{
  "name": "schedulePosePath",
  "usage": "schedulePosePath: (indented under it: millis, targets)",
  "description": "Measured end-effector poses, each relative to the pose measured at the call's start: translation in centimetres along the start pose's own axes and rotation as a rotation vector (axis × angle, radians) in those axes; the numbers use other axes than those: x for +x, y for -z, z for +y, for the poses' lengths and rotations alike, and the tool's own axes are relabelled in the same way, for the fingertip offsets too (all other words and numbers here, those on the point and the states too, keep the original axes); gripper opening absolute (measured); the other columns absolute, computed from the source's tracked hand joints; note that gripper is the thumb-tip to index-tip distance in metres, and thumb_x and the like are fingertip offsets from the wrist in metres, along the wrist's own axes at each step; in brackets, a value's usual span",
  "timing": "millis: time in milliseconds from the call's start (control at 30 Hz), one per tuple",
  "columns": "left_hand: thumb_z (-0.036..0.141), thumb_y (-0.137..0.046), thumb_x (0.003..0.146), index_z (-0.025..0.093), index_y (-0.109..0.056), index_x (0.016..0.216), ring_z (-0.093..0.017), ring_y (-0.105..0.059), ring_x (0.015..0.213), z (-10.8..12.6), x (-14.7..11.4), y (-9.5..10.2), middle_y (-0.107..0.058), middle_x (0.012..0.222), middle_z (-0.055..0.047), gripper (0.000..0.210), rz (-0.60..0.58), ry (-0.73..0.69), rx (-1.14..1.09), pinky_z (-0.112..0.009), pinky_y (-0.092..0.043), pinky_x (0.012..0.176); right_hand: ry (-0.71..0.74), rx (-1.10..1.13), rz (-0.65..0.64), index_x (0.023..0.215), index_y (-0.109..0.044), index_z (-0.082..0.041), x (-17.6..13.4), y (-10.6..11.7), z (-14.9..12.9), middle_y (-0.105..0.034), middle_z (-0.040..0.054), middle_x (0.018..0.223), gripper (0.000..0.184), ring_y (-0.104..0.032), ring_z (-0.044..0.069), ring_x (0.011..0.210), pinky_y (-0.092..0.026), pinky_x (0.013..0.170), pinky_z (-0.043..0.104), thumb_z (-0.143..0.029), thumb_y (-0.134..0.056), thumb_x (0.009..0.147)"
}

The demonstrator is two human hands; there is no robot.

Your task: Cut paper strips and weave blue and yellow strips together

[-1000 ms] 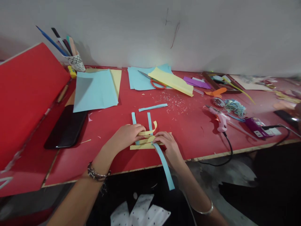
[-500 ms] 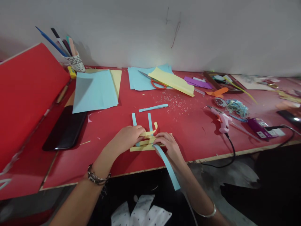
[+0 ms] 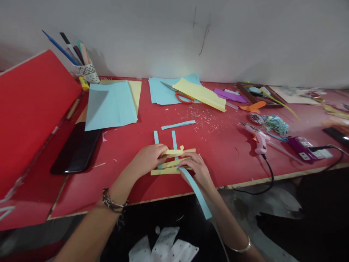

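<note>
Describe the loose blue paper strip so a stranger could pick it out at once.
Start at the red table and find the scissors lying on the paper sheets at the back. Nearer the front edge from them lies the loose blue strip, crosswise and flat. Unlike the other blue strips, it is woven into nothing and neither hand touches it.

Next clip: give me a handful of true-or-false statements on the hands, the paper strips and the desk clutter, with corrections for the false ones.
1. Both hands, left hand and right hand, rest on the woven yellow and blue paper strips. True.
2. The long blue paper strip hangs past the red table edge. True.
3. The pink glue gun lies left of the hands. False: it lies to their right.
4. The orange-handled scissors are in the right hand. False: they lie on the light blue paper sheets near the wall.
5. A black phone lies to the left. True.
</note>
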State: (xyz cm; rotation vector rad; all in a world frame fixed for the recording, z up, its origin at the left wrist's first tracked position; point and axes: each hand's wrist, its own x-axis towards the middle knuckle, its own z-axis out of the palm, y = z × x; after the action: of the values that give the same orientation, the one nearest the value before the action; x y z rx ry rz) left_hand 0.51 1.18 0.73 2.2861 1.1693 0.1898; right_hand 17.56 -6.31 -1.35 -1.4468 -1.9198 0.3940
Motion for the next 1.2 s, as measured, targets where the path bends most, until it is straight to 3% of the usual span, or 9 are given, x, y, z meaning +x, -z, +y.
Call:
schedulePosePath:
  millis: [100, 233, 500, 767, 1033, 1200]
  targets:
    - [0.026, -0.041, 0.079, 0.019, -0.031, 0.057, -0.010, -0.037, 0.052, 0.0, -0.1, 0.0, -0.036, 0.057, 0.005, 0.025, 0.102, -0.014, -0.094, -0.022, -0.026, 0.049, -0.034, 0.009, 0.014, 0.072, -0.059, -0.022, 0.0, -0.1, -0.1, -0.054, 0.0045, 0.093, 0.010, -0.053, 0.017, 0.086, -0.041, 0.078, 0.032, -0.016, -0.051, 0.072]
    - [0.028, -0.037, 0.081, 0.019, -0.036, 0.062, -0.009, -0.038, 0.053, -0.2, -0.4, 0.1, -0.038, 0.060, 0.004, 0.021, 0.207, -0.046, -0.197, -0.022, -0.029, 0.051, -0.118, 0.080, 0.075, 0.070, -0.060, -0.021, 0.2, -0.5, -0.1, -0.051, 0.0053, 0.085, 0.011, -0.053, 0.015, 0.076, -0.045, 0.062, 0.025, -0.021, -0.050, 0.074]
    - [0.027, -0.034, 0.082, 0.019, -0.034, 0.060, -0.010, -0.041, 0.058, -0.5, -0.7, 0.2, -0.038, 0.063, 0.003, 0.023, 0.254, -0.087, -0.271, -0.022, -0.031, 0.053, -0.187, 0.047, -0.034, 0.065, -0.059, -0.019, 1.0, 0.1, -0.3, -0.050, 0.0057, 0.080, 0.020, -0.053, 0.015, 0.072, -0.047, 0.059, 0.024, -0.027, -0.046, 0.078]
    - [0.032, -0.033, 0.083, 0.020, -0.029, 0.059, -0.010, -0.036, 0.053, -0.3, -0.8, 0.3, -0.033, 0.057, 0.005, 0.027, 0.320, -0.041, -0.283, -0.023, -0.029, 0.051, -0.197, 0.004, -0.060, 0.067, -0.056, -0.019, 1.4, -0.1, -0.6, -0.053, 0.0033, 0.078, 0.012, -0.055, 0.014, 0.070, -0.046, 0.060, 0.024, -0.025, -0.050, 0.076]
    - [0.029, -0.040, 0.080, 0.019, -0.037, 0.064, -0.009, -0.040, 0.053, -0.6, -0.9, 0.3, -0.040, 0.061, 0.004, 0.019, 0.279, -0.052, -0.270, -0.022, -0.032, 0.051, -0.127, -0.022, -0.005, 0.065, -0.049, -0.020, 1.4, -0.2, -0.7, -0.051, 0.0015, 0.074, 0.009, -0.050, 0.013, 0.066, -0.041, 0.057, 0.023, -0.021, -0.051, 0.074]
    - [0.036, -0.045, 0.080, 0.020, -0.054, 0.085, -0.010, -0.046, 0.064, -0.9, -0.8, 0.0, -0.049, 0.081, 0.000, 0.019, 0.170, -0.141, -0.262, -0.023, -0.039, 0.059, -0.082, 0.059, 0.206, 0.066, -0.049, -0.019, 1.3, 0.2, -0.5, -0.049, 0.0015, 0.072, 0.010, -0.049, 0.013, 0.066, -0.041, 0.059, 0.024, -0.018, -0.047, 0.075]
